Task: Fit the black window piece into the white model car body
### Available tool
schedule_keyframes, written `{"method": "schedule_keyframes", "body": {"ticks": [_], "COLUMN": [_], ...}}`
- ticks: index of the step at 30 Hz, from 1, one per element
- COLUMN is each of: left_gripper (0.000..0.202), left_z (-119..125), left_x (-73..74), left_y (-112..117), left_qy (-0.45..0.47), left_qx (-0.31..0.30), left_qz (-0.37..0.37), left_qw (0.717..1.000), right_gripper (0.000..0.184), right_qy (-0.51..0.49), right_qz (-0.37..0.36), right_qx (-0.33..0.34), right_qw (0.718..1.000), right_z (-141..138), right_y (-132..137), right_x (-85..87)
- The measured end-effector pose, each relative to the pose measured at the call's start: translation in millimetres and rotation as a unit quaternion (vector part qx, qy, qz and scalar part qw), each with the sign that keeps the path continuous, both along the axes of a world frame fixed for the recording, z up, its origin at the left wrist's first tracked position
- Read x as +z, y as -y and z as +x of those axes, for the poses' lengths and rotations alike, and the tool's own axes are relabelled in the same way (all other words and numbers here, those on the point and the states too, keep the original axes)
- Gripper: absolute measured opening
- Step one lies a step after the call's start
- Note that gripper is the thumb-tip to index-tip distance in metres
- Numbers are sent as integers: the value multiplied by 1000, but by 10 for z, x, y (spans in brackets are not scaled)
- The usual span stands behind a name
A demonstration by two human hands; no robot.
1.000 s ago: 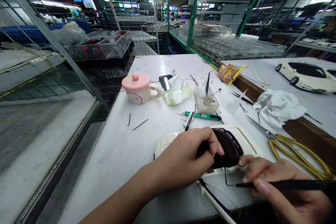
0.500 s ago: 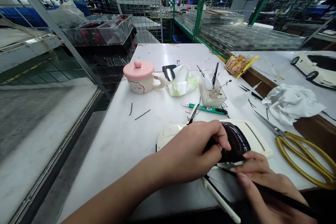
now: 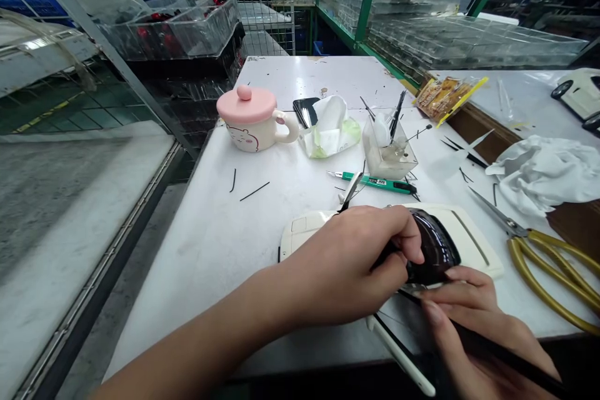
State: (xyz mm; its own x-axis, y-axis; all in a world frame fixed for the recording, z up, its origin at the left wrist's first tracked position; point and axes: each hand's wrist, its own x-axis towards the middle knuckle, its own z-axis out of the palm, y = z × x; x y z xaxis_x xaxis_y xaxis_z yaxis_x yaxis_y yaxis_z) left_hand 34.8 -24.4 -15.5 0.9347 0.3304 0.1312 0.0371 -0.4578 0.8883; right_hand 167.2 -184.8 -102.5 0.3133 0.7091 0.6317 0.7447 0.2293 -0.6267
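A cream model car [image 3: 473,244] with a glossy black cabin lies on the white table. Its two doors stand out from its sides, the near door [image 3: 400,353] pointing toward me. My left hand [image 3: 360,256] lies over the car's middle, its fingers curled down onto the cabin, so the fingertips are partly hidden. My right hand [image 3: 478,325] pinches a slim black tool [image 3: 506,356], its kind unclear. The tool's tip is at the car's near side below the cabin, and a fingertip rests against the car.
Beyond the car lie a green craft knife [image 3: 379,182], a clear box of tools [image 3: 391,159], a tissue pack [image 3: 330,137] and a pink-lidded mug [image 3: 250,119]. Gold-handled scissors [image 3: 553,256], black tweezers [image 3: 464,151] and a white cloth [image 3: 553,169] are at right. Thin black strips [image 3: 254,191] lie at left.
The camera has tipped down slightly, so the background sits higher. Both hands remain at the car; the black tool's tip still meets its near side, with only slight movement.
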Motion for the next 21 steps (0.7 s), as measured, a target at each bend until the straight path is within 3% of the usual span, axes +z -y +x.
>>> {"method": "schedule_keyframes", "body": {"ticks": [5, 21], "left_gripper": [16, 15], "left_z": [-14, -11], "left_x": [3, 12], "left_y": [29, 31], "left_qy": [-3, -6], "left_qx": [14, 18], "left_qz": [-8, -15], "left_qw": [1000, 1000], "right_gripper": [24, 26], "right_qy": [17, 64], "right_qz": [43, 59], "right_qx": [20, 60], "right_qw": [999, 994], "right_z": [-21, 14], "right_y": [-55, -112], "right_x": [80, 98]}}
